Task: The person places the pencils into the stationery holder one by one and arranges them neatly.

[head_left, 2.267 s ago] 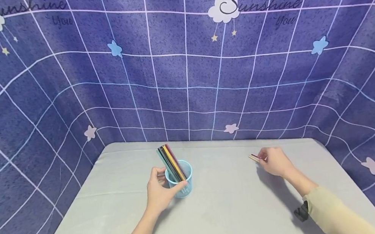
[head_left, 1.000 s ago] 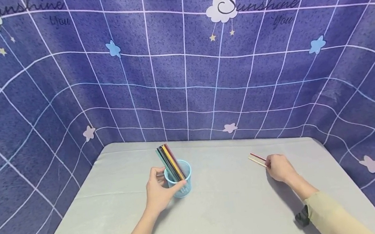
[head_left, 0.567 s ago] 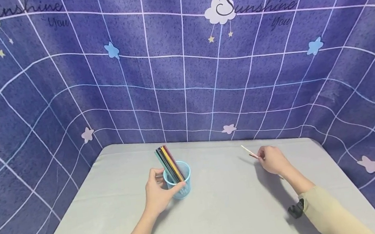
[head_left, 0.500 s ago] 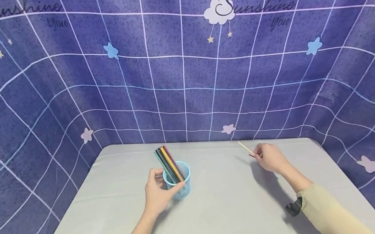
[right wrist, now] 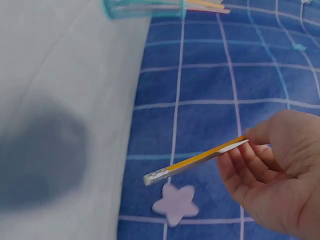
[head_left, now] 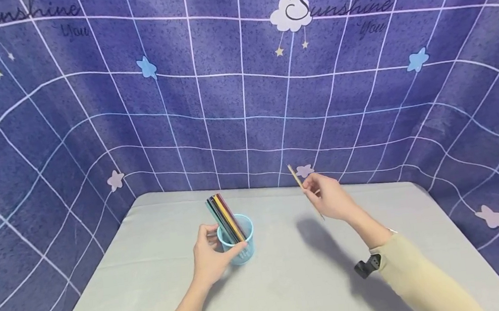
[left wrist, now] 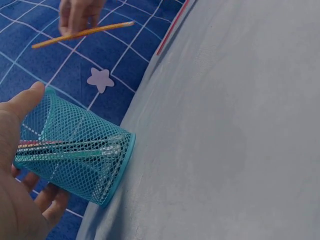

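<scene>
Two hands are over a grey-covered table (head_left: pixel 290 283) in the head view. The left hand (head_left: pixel 212 255) wraps thumb and fingers round a light-blue mesh pen cup (head_left: pixel 239 245) near the table's middle; the cup stands upright with a bundle of coloured pencils (head_left: pixel 225 218) leaning toward 11 o'clock. The right hand (head_left: pixel 329 199), at roughly 2 o'clock from the cup and raised off the table, pinches a yellow pencil (head_left: pixel 296 177) whose free end points to 11 o'clock. Its shadow (head_left: pixel 317 234) falls on the cloth below. A blue grid-patterned backdrop (head_left: pixel 243 100) with stars and clouds surrounds the table.

Left wrist view: the left hand (left wrist: pixel 15 165) grips the mesh pen cup (left wrist: pixel 75 155), thumb on the rim side, fingertips (left wrist: pixel 50 197) curled under the far wall. Pencils show through the mesh. At 12 o'clock the right hand (left wrist: pixel 77 15) holds the yellow pencil (left wrist: pixel 82 34) clear of the cup. A red pencil (left wrist: pixel 172 27) lies at the table's edge at 1 o'clock.

Right wrist view: the right hand (right wrist: pixel 280 180) clamps the yellow pencil (right wrist: pixel 195 161) between thumb and curled fingers; its metal-capped end points to 8 o'clock. The cup (right wrist: pixel 145 7) sits at 11 o'clock, well apart, and a pale star (right wrist: pixel 174 204) on the backdrop lies just below the pencil's end.
</scene>
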`<state>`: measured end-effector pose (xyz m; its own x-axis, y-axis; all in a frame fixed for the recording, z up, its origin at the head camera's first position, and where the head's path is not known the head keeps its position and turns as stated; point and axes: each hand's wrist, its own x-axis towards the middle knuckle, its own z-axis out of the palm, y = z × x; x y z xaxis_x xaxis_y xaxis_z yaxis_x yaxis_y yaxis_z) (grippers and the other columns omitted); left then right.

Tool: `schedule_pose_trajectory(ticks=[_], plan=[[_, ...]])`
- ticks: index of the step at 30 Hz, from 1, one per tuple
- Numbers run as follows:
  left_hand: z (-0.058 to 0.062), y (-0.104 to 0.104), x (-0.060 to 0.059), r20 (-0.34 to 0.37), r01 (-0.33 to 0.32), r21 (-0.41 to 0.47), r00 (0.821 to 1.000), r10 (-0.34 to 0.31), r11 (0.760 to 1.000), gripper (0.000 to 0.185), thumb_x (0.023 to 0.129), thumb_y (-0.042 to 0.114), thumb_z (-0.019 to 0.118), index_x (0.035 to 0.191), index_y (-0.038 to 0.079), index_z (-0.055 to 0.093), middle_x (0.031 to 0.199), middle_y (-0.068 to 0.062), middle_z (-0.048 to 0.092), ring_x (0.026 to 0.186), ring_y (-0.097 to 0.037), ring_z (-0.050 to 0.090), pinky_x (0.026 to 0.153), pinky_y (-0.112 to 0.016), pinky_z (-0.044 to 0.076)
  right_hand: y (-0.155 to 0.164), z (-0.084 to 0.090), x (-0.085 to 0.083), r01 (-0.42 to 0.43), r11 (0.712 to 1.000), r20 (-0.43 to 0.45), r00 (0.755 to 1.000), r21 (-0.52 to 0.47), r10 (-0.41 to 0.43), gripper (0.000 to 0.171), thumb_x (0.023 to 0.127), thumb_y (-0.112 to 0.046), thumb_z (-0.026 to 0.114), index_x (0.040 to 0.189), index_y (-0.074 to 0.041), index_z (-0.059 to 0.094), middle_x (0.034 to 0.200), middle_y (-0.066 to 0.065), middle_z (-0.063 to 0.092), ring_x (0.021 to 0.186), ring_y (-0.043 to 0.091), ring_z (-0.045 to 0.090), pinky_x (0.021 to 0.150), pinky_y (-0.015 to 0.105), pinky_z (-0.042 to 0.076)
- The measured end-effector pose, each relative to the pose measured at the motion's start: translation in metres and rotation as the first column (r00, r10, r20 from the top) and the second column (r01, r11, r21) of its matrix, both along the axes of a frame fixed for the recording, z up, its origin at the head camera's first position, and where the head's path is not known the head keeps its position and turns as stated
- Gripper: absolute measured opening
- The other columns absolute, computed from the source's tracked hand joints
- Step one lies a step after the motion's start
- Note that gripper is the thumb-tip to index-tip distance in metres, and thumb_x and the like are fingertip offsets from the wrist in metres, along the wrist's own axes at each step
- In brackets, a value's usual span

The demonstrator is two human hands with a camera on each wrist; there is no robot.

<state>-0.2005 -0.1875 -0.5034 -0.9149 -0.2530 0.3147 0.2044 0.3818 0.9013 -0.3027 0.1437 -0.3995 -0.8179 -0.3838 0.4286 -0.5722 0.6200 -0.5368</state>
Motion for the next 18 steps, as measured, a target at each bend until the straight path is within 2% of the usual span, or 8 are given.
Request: schedule_pose_trajectory(ticks=[4,8,12,16,18], plan=[[-0.003,0.000,-0.002,-0.008,-0.013,-0.015,1.000,0.013,1.000,0.076,0.071,0.028,0.102,0.125,0.005,0.053,0.129,-0.016,0.068,0.111,-0.033,0.070,0.102,-0.051,0.063,-0.018,0.010,0.004,-0.044,0.995,-0.039,0.998,-0.091,0.041,0.008,0.102,-0.005,0.068,0.104,0.001,0.063,0.094,0.011,0.071,0.089,0.025,0.075,0.079,0.034,0.068],[-0.003,0.001,-0.003,-0.024,-0.007,-0.021,1.000,0.006,1.000,0.076,0.072,0.028,0.101,0.125,0.004,0.053,0.129,-0.016,0.068,0.111,-0.033,0.070,0.102,-0.052,0.063,-0.034,0.020,0.010,-0.092,0.978,-0.072,0.994,-0.188,0.079,0.008,0.102,-0.001,0.066,0.106,-0.001,0.060,0.097,0.012,0.071,0.094,0.026,0.073,0.088,0.035,0.068],[-0.003,0.002,-0.003,-0.011,0.002,-0.021,1.000,-0.003,1.000,0.077,0.072,0.029,0.101,0.126,0.005,0.052,0.131,-0.017,0.067,0.112,-0.033,0.070,0.103,-0.052,0.062,-0.052,0.027,0.016,-0.177,0.936,-0.088,0.984,-0.304,0.157,0.010,0.101,0.003,0.064,0.108,0.001,0.057,0.100,0.017,0.074,0.097,0.031,0.075,0.093,0.038,0.067],[-0.003,0.001,-0.002,0.003,-0.006,-0.021,1.000,0.006,1.000,0.079,0.071,0.029,0.102,0.127,0.003,0.052,0.134,-0.017,0.066,0.113,-0.033,0.070,0.104,-0.052,0.062,-0.072,0.028,0.021,-0.243,0.890,-0.086,0.970,-0.385,0.227,0.011,0.102,0.004,0.064,0.109,0.001,0.056,0.102,0.019,0.075,0.098,0.033,0.076,0.092,0.038,0.067],[-0.003,0.000,-0.002,0.012,-0.012,-0.019,1.000,0.012,1.000,0.079,0.070,0.028,0.102,0.127,0.004,0.052,0.134,-0.017,0.066,0.114,-0.032,0.070,0.105,-0.051,0.062,-0.083,0.026,0.024,-0.253,0.883,-0.075,0.967,-0.395,0.244,0.012,0.102,0.001,0.064,0.110,-0.001,0.055,0.103,0.017,0.075,0.099,0.030,0.076,0.091,0.035,0.067]])
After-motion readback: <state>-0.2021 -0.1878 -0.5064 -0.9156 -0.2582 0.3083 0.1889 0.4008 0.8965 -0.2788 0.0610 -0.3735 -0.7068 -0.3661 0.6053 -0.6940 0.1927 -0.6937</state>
